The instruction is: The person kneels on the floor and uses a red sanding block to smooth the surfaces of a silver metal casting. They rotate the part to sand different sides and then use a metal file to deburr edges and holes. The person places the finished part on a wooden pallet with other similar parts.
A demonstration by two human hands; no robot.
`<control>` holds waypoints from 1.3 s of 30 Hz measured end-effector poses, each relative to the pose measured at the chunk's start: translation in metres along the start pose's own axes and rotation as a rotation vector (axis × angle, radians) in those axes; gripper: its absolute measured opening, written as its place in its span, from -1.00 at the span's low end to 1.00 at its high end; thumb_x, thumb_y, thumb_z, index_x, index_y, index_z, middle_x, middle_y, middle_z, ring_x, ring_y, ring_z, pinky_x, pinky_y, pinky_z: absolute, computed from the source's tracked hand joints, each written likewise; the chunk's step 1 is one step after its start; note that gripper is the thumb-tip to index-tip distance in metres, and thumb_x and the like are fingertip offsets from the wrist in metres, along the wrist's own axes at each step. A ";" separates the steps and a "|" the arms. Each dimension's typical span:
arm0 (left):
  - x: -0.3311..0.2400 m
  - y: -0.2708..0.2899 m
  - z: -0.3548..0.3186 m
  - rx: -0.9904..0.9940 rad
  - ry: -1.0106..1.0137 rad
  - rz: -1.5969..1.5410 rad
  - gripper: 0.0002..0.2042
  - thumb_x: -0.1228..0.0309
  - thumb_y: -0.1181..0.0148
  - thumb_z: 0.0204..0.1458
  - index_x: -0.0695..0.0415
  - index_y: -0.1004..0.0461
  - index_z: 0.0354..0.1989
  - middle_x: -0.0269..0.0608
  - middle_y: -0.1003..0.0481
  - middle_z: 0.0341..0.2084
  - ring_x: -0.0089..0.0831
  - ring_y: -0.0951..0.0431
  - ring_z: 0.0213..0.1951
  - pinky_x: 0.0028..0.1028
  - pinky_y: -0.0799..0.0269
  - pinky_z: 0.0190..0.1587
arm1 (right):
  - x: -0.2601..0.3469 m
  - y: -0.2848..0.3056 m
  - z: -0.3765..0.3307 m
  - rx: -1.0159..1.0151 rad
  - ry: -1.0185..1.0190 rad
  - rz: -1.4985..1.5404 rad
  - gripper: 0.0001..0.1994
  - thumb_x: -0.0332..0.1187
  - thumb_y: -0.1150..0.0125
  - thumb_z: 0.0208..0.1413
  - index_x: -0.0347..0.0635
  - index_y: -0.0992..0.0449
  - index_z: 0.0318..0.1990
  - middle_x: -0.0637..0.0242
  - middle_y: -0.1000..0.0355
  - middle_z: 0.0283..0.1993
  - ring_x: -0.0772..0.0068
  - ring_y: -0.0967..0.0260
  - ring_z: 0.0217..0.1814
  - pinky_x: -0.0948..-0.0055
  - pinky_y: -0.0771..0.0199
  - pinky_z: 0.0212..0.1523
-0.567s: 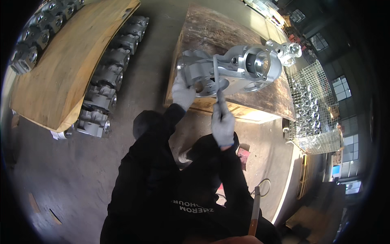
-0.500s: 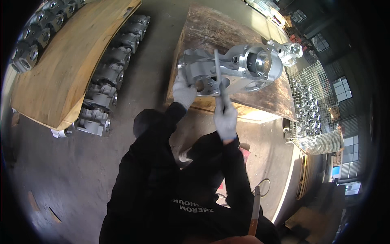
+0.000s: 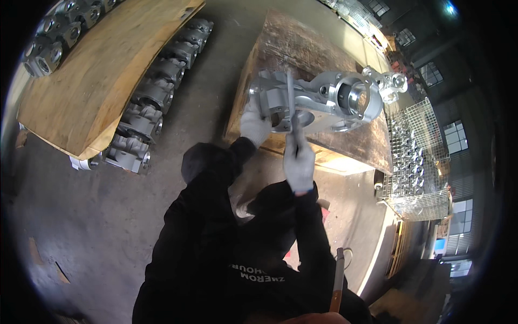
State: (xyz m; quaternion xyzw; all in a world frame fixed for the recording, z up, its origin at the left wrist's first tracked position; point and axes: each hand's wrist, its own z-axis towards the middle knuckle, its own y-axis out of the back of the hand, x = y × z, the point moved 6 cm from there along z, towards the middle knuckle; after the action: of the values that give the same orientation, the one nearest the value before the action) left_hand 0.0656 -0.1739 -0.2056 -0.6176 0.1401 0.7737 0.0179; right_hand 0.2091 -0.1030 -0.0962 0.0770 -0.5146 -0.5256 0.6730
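A large silvery metal casting (image 3: 318, 102) with round bores lies across a worn wooden table. My left hand (image 3: 255, 127), in a white knitted glove, grips the casting's near left end; its fingers are partly hidden against the metal. My right hand (image 3: 299, 166), gloved the same way, is closed around the near end of a long flat file (image 3: 291, 97). The file points away from me and lies across the casting's middle, beside a round opening. Its handle is hidden in the glove.
A smaller casting (image 3: 389, 83) stands beyond the large one's right end. The wooden tabletop (image 3: 280, 38) is scuffed. At left, several castings (image 3: 141, 117) line a plywood sheet (image 3: 102, 70). A wire cage (image 3: 426, 124) of metal parts stands right. A cigarette (image 3: 338, 281) juts in at the lower edge.
The whole view has shifted a little, so table and castings appear lower and further right. Against the casting, the file and my right hand have moved slightly left. Both hands keep their hold.
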 end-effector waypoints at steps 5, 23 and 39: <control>-0.004 0.003 0.000 -0.049 -0.070 0.015 -0.28 0.53 -0.25 0.00 0.15 -0.18 0.42 0.32 -0.45 0.13 0.28 -0.47 0.17 0.00 -0.46 0.18 | 0.013 0.004 -0.005 -0.029 0.167 -0.236 -0.52 -0.26 -0.19 0.41 0.16 -0.43 0.45 -0.11 -0.59 -0.35 -0.24 -0.60 -0.31 0.14 -0.63 -0.28; 0.011 -0.010 0.007 -0.013 -0.112 -0.093 -0.22 0.50 -0.30 0.03 0.15 -0.12 0.47 0.25 -0.49 0.07 0.22 -0.51 0.14 0.03 -0.49 0.14 | 0.028 -0.004 -0.007 0.007 0.243 -0.341 -0.60 -0.12 -0.22 0.36 0.34 -0.55 0.33 0.01 -0.58 -0.41 -0.15 -0.58 -0.37 0.09 -0.59 -0.36; -0.003 0.010 -0.005 0.039 -0.038 -0.127 -0.33 0.34 -0.41 0.09 0.16 -0.25 0.36 0.14 -0.52 0.05 0.07 -0.57 0.10 -0.16 -0.55 0.10 | 0.019 -0.032 -0.006 0.275 -0.053 -0.206 -0.62 -0.18 -0.20 0.40 -0.03 -0.56 0.28 -0.12 -0.62 -0.12 -0.25 -0.59 -0.09 0.02 -0.62 -0.17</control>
State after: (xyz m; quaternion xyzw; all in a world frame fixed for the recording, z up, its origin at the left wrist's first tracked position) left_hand 0.0692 -0.1843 -0.2013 -0.6099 0.1153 0.7797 0.0817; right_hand 0.1923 -0.1341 -0.1077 0.2067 -0.5887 -0.5181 0.5850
